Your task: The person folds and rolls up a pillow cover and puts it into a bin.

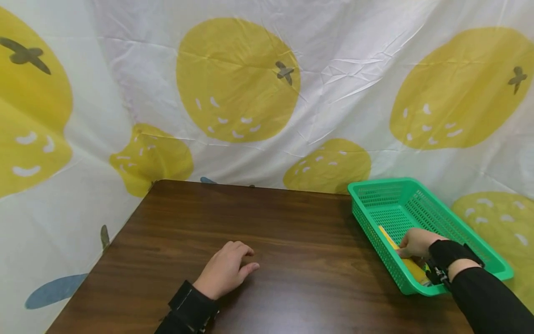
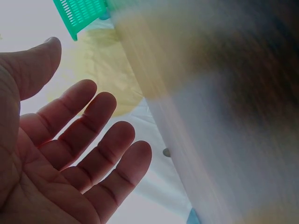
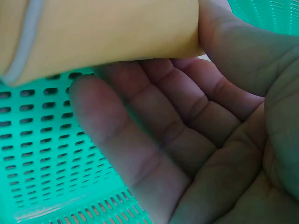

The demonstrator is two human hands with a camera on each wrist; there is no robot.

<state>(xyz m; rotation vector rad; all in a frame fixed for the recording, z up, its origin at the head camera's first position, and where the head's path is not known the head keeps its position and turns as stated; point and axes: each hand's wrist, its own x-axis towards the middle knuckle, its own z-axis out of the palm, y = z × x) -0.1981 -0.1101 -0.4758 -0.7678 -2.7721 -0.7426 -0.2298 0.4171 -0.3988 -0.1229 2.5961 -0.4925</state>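
Note:
My right hand (image 1: pixel 415 242) reaches down into a green plastic basket (image 1: pixel 459 227) and pinches a flat yellow thing (image 1: pixel 413 269) near the basket's left wall. In the right wrist view the thumb lies at one edge of the yellow thing (image 3: pixel 117 32) and the fingers (image 3: pixel 187 102) curl behind it. A pale grey band crosses its smooth surface, and its kind does not show. Over the table my left hand (image 1: pixel 227 269) is empty, fingers loosely bent and thumb apart. The left wrist view shows its palm and spread fingers (image 2: pixel 93 126).
The brown wooden table (image 1: pixel 271 222) stretches left of the basket. A white cloth (image 1: pixel 333 106) printed with yellow fruit hangs behind the table and along its left side. The basket stands at the table's right, its back corner close to the cloth.

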